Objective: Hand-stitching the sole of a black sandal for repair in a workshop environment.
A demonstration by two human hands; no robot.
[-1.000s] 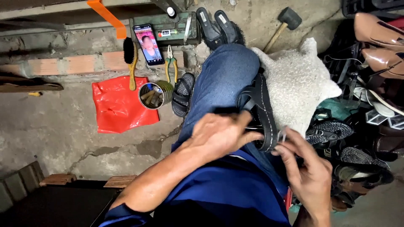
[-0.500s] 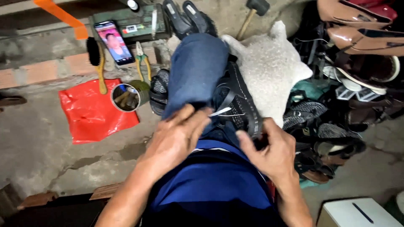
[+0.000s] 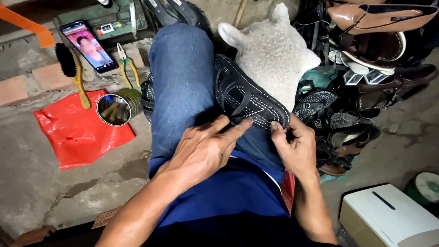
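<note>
A black sandal (image 3: 247, 98) with white stitching along its sole lies across my right thigh, over blue jeans (image 3: 183, 77). My left hand (image 3: 206, 148) rests flat on the thigh, its fingertips touching the sandal's near edge. At the heel end, my right hand (image 3: 295, 148) pinches the sandal's rim between thumb and fingers. Whether a needle or thread is in those fingers is too small to tell. A grey-white fleecy cloth (image 3: 274, 50) lies under the sandal's far side.
Left on the concrete floor lie a red plastic bag (image 3: 77, 132), an open tin (image 3: 116, 107), a brush (image 3: 73, 73), pliers (image 3: 125, 64) and a lit phone (image 3: 89, 45). Several shoes (image 3: 366, 59) are piled at right. A white box (image 3: 388, 219) sits bottom right.
The view has dipped and shifted right. My left hand slid off the sandal's straps onto the thigh. My right hand moved up to the sandal's heel rim.
</note>
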